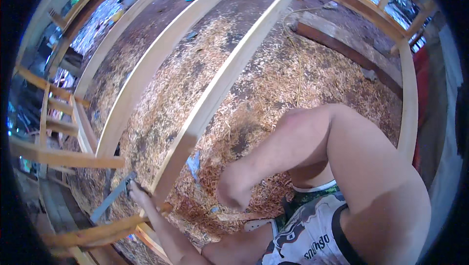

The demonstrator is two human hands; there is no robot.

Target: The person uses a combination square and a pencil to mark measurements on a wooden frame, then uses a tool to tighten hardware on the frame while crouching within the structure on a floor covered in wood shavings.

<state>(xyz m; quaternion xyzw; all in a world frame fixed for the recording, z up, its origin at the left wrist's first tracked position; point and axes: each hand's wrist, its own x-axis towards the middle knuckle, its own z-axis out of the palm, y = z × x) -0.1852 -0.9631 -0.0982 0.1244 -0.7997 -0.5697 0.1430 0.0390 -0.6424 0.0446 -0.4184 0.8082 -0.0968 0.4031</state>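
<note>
My left hand (140,195) is closed round a flat grey blade-like tool (110,201), whose exact kind I cannot make out. The tool slants down to the left, beside the near end of a long pale wooden board (220,91). This board runs away from me toward the far frame, and my left hand is close to its near end. My right arm is bent at the elbow, and my right hand (235,191) hangs over the shavings to the right of the board. Its fingers are turned away and mostly hidden.
Two more pale boards (141,77) run alongside at left. Wooden crosspieces (66,156) and a near rail (97,232) join the frame. Shavings (264,79) cover the ground. A thick timber (351,52) lies at the far right, near a thin cord (299,64). A bluish scrap (194,165) lies below.
</note>
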